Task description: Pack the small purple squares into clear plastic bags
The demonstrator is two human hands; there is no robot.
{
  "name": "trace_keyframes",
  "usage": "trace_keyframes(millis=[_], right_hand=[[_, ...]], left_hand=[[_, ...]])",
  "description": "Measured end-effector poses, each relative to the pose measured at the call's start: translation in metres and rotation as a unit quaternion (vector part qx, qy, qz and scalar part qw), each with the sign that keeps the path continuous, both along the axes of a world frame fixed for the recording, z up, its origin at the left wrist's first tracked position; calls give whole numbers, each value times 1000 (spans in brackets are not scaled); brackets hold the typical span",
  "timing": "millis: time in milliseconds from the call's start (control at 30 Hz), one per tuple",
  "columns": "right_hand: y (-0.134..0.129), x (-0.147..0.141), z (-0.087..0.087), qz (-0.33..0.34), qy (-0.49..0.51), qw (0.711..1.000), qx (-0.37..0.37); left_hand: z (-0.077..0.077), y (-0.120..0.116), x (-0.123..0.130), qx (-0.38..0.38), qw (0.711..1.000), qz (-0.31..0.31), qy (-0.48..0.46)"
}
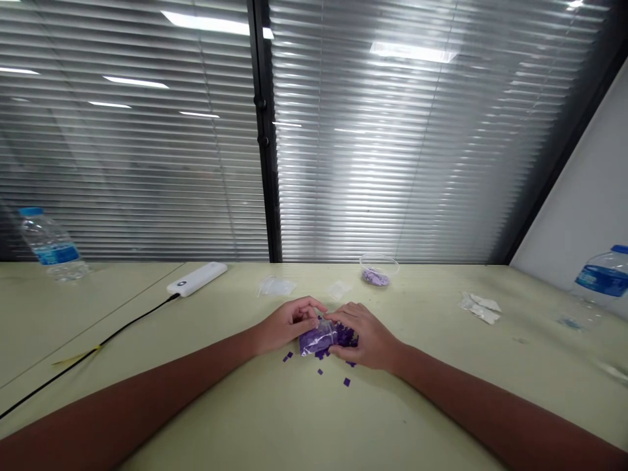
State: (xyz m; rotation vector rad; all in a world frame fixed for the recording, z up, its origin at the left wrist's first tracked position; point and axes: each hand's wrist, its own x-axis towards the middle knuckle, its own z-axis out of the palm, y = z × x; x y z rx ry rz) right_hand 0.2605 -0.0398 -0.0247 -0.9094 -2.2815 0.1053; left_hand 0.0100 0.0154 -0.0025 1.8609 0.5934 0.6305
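A small clear plastic bag (316, 340) with dark purple pieces in it lies on the table between my hands. My left hand (288, 324) holds its upper left side, thumb on top and fingers curled. At the bag's right end is my right hand (362, 337), with thumb and fingers around its edge. Loose dark purple squares (347, 382) are scattered in front of the bag, and more are heaped beside my right palm. The fingertips of both hands nearly meet above the bag.
Behind my hands lie two clear plastic bags (277, 286) and a round clear container (375, 276) holding light purple pieces. A white device (197, 279) with a black cable is at the left. Crumpled white paper (481, 307) lies right. Water bottles (55, 248) stand at both sides.
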Motion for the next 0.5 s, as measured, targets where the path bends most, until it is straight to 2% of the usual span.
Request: trace_keyframes(millis=[133, 267, 400, 500], right_hand=[[0, 0, 0, 15, 17, 999, -33], [-1, 1, 0, 13, 41, 998, -51], [-2, 2, 1, 8, 62, 996, -62], [-3, 3, 2, -16, 92, 991, -97]], left_hand=[[2, 2, 1, -31, 999, -10, -5], [4, 3, 0, -77, 997, 7, -8], [4, 6, -2, -64, 996, 51, -29], [3, 7, -1, -50, 995, 74, -40]])
